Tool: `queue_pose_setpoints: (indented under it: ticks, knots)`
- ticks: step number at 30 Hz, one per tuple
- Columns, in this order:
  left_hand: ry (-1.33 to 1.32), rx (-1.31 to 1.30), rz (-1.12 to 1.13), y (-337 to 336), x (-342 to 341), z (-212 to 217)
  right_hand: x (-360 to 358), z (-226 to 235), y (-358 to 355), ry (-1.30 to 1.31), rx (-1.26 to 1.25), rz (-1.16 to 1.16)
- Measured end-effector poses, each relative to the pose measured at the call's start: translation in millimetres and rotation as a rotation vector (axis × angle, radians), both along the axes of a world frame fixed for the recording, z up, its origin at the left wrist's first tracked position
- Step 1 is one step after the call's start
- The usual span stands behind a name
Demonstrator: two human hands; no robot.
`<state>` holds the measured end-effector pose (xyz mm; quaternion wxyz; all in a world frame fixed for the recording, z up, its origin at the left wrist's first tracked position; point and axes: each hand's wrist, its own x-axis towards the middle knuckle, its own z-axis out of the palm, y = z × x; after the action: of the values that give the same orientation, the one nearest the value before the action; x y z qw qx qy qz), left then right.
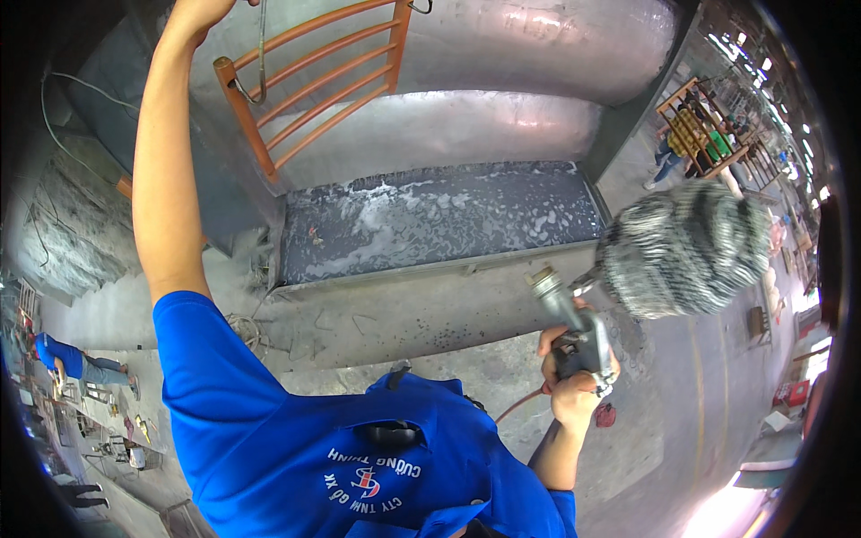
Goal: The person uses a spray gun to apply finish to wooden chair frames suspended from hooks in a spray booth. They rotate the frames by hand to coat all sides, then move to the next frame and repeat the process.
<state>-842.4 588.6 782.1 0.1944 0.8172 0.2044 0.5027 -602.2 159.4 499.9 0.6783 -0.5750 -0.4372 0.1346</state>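
Note:
My right hand (576, 402) is wrapped round a metal spray gun (585, 348), whose nozzle end points up and to the left. Beside the gun is a large rounded bulk (686, 251) in streaked grey, black and white, apparently its covered cup. A thin reddish hose (520, 405) runs from near the gun toward my body. My left arm is raised, and my left hand (202, 13) is partly cut off by the top edge, its fingers at a wire hook (262, 54). From hooks hangs an orange-brown wooden slatted frame (248, 121), tilted, like a chair back.
Below the frame lies a long metal trough (439, 271) holding dark liquid with white foam. Curved metal panels (502, 40) rise behind it. A person in blue (61, 351) bends at the far left. At the right, people stand by wooden frames (708, 125). Coiled wire (247, 332) lies left of the trough.

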Motion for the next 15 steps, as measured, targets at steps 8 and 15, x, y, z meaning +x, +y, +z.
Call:
queue_pose_setpoints:
  ticks: [8, 15]
  knots:
    - [0.007, 0.013, -0.094, -8, 15, 6, 5, 6, 3, -0.024, 0.0, -0.04]
    - [-0.007, 0.018, -0.077, 1, 26, 2, 9, 12, 2, 0.055, -0.197, 0.174]
